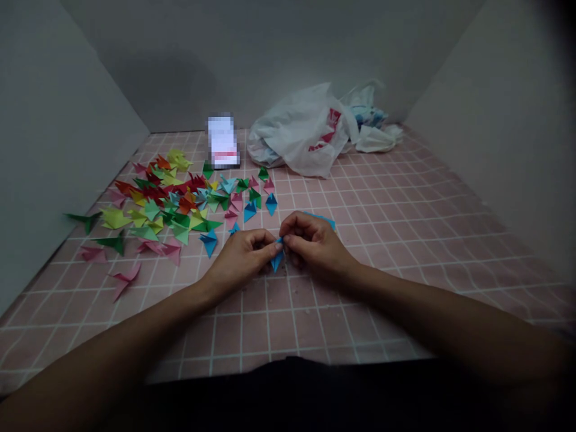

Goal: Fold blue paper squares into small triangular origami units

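Between my two hands is a small blue folded paper piece (277,260), its pointed end hanging downward. My left hand (245,255) pinches it from the left with thumb and fingers. On the other side, my right hand (315,243) is closed on its upper part, fingertips touching the paper. Part of the piece is hidden by my fingers. Behind my right hand lies some flat blue paper (324,221), mostly covered. Several blue paper cranes (209,242) rest just beyond and left of my left hand.
Many coloured paper cranes (180,201) are heaped at the left on the pink gridded tablecloth (405,240). A lit phone (223,141) stands upright behind them. White plastic bags (306,129) lie at the back, near the grey wall (270,60). Side walls enclose both sides.
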Demonstrator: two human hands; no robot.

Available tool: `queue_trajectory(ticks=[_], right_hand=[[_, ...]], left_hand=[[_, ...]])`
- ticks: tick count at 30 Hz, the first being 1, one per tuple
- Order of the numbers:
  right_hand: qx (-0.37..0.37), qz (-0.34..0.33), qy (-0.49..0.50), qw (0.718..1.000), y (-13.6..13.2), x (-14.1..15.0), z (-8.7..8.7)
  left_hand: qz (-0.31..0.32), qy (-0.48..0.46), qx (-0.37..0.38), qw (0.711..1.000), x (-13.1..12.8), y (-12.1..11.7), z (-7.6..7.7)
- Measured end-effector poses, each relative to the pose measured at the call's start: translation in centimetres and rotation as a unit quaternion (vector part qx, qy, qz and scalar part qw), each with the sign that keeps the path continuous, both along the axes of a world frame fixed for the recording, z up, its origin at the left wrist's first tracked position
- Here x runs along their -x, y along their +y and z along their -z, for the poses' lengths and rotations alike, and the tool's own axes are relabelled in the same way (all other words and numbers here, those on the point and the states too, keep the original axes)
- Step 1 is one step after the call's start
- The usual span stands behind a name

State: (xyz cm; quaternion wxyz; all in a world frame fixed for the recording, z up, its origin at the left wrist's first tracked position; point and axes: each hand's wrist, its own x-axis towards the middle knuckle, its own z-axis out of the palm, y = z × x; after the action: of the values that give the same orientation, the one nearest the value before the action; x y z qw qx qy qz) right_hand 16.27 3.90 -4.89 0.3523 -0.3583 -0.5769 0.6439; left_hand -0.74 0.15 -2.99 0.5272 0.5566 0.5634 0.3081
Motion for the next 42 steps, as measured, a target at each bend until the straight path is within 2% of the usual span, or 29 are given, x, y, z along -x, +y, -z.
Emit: queue_trajectory(ticks=[6,15,25,33,39,42], right_hand=[[0.006,-0.012,-0.014,1.0,-0.06,-0.16,-0.3],[0.001,-0.004,-0.024,1.0,0.16,-0.02,0.18],[0.036,-0.015,-0.014,0.999,0.17,0.03,0.02],[0.057,-0.015,0.003,0.998,0.21,0.09,-0.02],[-0.017,-0.006,-0.024,1.0,0.17,-0.04,-0.1],[-0.031,-0.005,-0.044,0.999,0.14,-0.06,-0.21]], left_hand=[[0.013,0.087,-0.075,0.993,0.18,-0.29,0.1],[0.018,0.15,-0.118,0.981,0.12,-0.43,-0.14],[0.02,0.205,-0.168,0.964,0.2,-0.49,-0.17],[0.013,0.189,-0.155,0.969,0.27,-0.33,0.02],[0.002,0.146,-0.143,0.979,0.31,-0.23,0.03],[0.001,0.133,-0.132,0.982,0.3,-0.22,0.05]])
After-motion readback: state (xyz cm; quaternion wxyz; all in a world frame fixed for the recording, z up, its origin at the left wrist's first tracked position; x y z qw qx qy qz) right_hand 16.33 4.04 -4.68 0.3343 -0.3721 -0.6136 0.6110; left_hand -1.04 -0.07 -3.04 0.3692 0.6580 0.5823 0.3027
